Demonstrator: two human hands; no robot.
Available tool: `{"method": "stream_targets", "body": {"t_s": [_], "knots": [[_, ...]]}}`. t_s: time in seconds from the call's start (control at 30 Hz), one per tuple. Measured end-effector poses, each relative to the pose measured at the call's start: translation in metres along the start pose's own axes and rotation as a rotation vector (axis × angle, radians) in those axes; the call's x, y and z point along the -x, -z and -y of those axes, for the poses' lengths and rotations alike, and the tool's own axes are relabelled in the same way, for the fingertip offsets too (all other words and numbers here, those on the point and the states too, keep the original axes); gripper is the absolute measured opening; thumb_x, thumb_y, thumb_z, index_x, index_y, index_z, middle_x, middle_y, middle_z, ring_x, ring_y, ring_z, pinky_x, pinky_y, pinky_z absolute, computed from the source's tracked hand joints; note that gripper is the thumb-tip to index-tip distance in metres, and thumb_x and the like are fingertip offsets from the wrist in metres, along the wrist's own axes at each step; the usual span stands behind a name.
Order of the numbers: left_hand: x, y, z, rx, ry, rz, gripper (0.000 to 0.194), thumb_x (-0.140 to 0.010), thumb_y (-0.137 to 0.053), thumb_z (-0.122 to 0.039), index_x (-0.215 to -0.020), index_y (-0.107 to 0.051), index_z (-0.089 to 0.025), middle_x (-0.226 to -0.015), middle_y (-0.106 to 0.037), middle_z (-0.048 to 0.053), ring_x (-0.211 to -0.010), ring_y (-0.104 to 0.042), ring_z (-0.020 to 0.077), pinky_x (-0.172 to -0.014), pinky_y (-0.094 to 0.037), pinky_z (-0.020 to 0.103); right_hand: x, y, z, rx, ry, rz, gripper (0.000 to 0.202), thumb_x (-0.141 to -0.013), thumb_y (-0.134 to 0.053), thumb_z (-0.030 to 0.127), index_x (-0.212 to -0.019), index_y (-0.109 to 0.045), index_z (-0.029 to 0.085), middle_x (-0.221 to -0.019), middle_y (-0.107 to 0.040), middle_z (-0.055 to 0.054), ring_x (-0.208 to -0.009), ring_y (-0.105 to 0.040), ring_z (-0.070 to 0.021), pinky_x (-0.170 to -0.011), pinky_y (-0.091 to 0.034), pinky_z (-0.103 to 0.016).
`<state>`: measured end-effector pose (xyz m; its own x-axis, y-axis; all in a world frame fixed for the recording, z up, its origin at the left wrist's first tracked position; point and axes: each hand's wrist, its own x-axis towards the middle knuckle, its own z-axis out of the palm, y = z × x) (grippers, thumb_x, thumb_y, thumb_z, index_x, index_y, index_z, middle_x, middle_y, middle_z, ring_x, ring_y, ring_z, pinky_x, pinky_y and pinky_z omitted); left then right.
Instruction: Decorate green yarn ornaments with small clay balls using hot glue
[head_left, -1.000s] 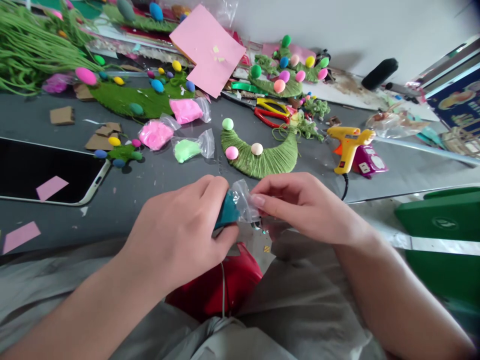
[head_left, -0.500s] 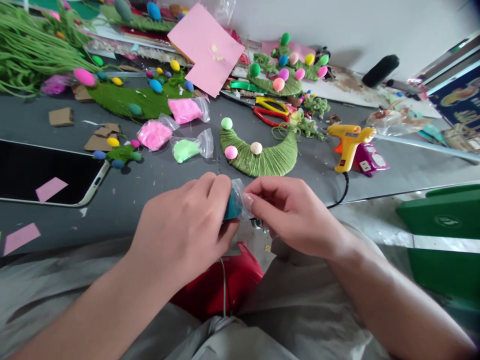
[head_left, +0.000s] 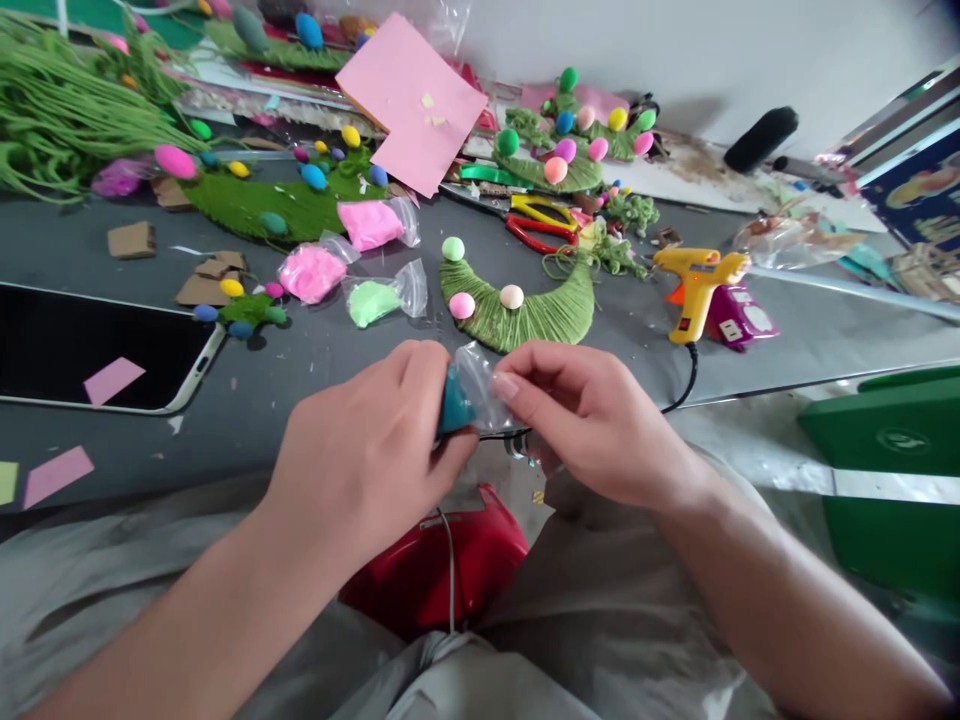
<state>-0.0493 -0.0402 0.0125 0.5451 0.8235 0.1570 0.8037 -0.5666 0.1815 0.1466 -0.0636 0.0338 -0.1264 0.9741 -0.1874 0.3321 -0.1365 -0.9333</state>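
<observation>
My left hand [head_left: 367,440] is closed around a small clear bag with blue-green clay [head_left: 456,402] in it. The fingertips of my right hand [head_left: 585,420] pinch the bag's clear plastic end, just right of the clay. Beyond my hands, a crescent wrapped in green yarn [head_left: 544,318] lies on the grey table [head_left: 300,375], with pale green, pink and cream balls on it. Left of the crescent are a bag of light green clay [head_left: 373,302] and two bags of pink clay [head_left: 311,272].
A yellow glue gun [head_left: 697,290] with a black cord lies at the right, beside a purple box [head_left: 742,316]. Red and yellow pliers [head_left: 541,226] lie behind the crescent. A phone [head_left: 97,345] is at the left. Green bins [head_left: 885,430] stand at the right.
My hands have moved slightly apart, and more of the bag's clear plastic shows between them. My left hand has shifted a little to the left with the clay.
</observation>
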Motion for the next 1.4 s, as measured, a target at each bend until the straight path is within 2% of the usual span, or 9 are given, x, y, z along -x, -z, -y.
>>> {"method": "stream_targets", "body": {"t_s": [0.23, 0.4, 0.5, 0.63, 0.7, 0.97, 1.13, 1.23, 1.4], "knots": [[0.003, -0.002, 0.007, 0.087, 0.031, 0.029, 0.014, -0.09, -0.055, -0.034, -0.099, -0.05, -0.024, -0.097, -0.07, 0.009, -0.082, -0.073, 0.0315, -0.052, -0.037, 0.036, 0.001, 0.008, -0.004, 0.008, -0.02, -0.025, 0.017, -0.094, -0.073, 0.032, -0.085, -0.068, 0.02, -0.065, -0.054, 0.005, -0.059, -0.052, -0.0085, -0.056, -0.045, -0.023], [0.003, -0.002, 0.007, 0.194, 0.027, 0.003, 0.016, -0.089, -0.058, -0.03, -0.101, -0.052, -0.023, -0.104, -0.07, 0.011, -0.089, -0.073, 0.0332, -0.058, -0.043, 0.038, 0.002, 0.011, -0.004, 0.08, 0.038, -0.052, 0.016, -0.096, -0.071, 0.028, -0.083, -0.067, 0.02, -0.069, -0.062, 0.003, -0.064, -0.059, -0.0114, -0.06, -0.05, -0.025], [0.001, 0.0, 0.008, 0.254, 0.044, -0.001, 0.017, -0.088, -0.06, -0.028, -0.102, -0.053, -0.023, -0.102, -0.071, 0.01, -0.094, -0.073, 0.0338, -0.065, -0.048, 0.039, 0.004, 0.012, -0.003, 0.081, 0.114, -0.072, 0.008, -0.096, -0.072, 0.028, -0.094, -0.073, 0.021, -0.082, -0.072, 0.0, -0.079, -0.069, -0.0152, -0.074, -0.058, -0.029], [-0.001, 0.002, 0.01, 0.31, 0.053, -0.018, 0.014, -0.088, -0.063, -0.028, -0.1, -0.057, -0.023, -0.099, -0.073, 0.007, -0.096, -0.073, 0.0318, -0.07, -0.05, 0.038, 0.006, 0.011, -0.003, 0.028, 0.183, -0.096, 0.022, -0.1, -0.068, 0.031, -0.119, -0.076, 0.022, -0.107, -0.079, -0.004, -0.095, -0.074, -0.0176, -0.084, -0.062, -0.031], [-0.001, 0.003, 0.01, 0.334, 0.057, -0.005, 0.017, -0.089, -0.062, -0.027, -0.105, -0.059, -0.023, -0.105, -0.075, 0.007, -0.099, -0.073, 0.0317, -0.073, -0.051, 0.039, 0.008, 0.01, -0.003, 0.002, 0.213, -0.099, 0.024, -0.101, -0.068, 0.032, -0.123, -0.074, 0.023, -0.111, -0.079, -0.005, -0.098, -0.075, -0.018, -0.086, -0.062, -0.031], [0.0, 0.001, 0.013, 0.326, 0.027, -0.006, 0.03, -0.094, -0.056, -0.028, -0.121, -0.065, -0.02, -0.11, -0.077, 0.009, -0.099, -0.074, 0.0319, -0.078, -0.052, 0.04, 0.009, 0.006, -0.004, 0.116, 0.27, -0.053, 0.018, -0.101, -0.068, 0.033, -0.114, -0.074, 0.021, -0.11, -0.077, -0.005, -0.092, -0.073, -0.0172, -0.089, -0.064, -0.034], [-0.001, 0.0, 0.011, 0.365, 0.031, -0.02, 0.031, -0.094, -0.053, -0.023, -0.122, -0.066, -0.02, -0.112, -0.077, 0.009, -0.101, -0.074, 0.0296, -0.08, -0.053, 0.037, 0.004, 0.004, -0.008, 0.11, 0.406, -0.051, 0.018, -0.094, -0.077, 0.029, -0.11, -0.073, 0.021, -0.119, -0.073, -0.008, -0.111, -0.069, -0.021, -0.089, -0.062, -0.032], [-0.002, 0.0, 0.01, 0.378, 0.027, -0.034, 0.035, -0.094, -0.052, -0.021, -0.126, -0.064, -0.02, -0.116, -0.076, 0.01, -0.105, -0.074, 0.0303, -0.081, -0.053, 0.037, 0.002, 0.002, -0.009, 0.11, 0.403, -0.047, 0.014, -0.095, -0.076, 0.029, -0.105, -0.073, 0.021, -0.117, -0.07, -0.009, -0.112, -0.069, -0.0211, -0.088, -0.062, -0.032], [-0.004, 0.004, 0.013, 0.291, 0.096, 0.027, 0.023, -0.09, -0.057, -0.025, -0.112, -0.061, -0.019, -0.104, -0.074, 0.01, -0.098, -0.074, 0.0324, -0.072, -0.049, 0.036, 0.001, 0.001, -0.008, 0.171, 0.401, -0.038, 0.006, -0.099, -0.07, 0.026, -0.096, -0.072, 0.021, -0.114, -0.066, -0.008, -0.107, -0.067, -0.0186, -0.091, -0.058, -0.031]]}}
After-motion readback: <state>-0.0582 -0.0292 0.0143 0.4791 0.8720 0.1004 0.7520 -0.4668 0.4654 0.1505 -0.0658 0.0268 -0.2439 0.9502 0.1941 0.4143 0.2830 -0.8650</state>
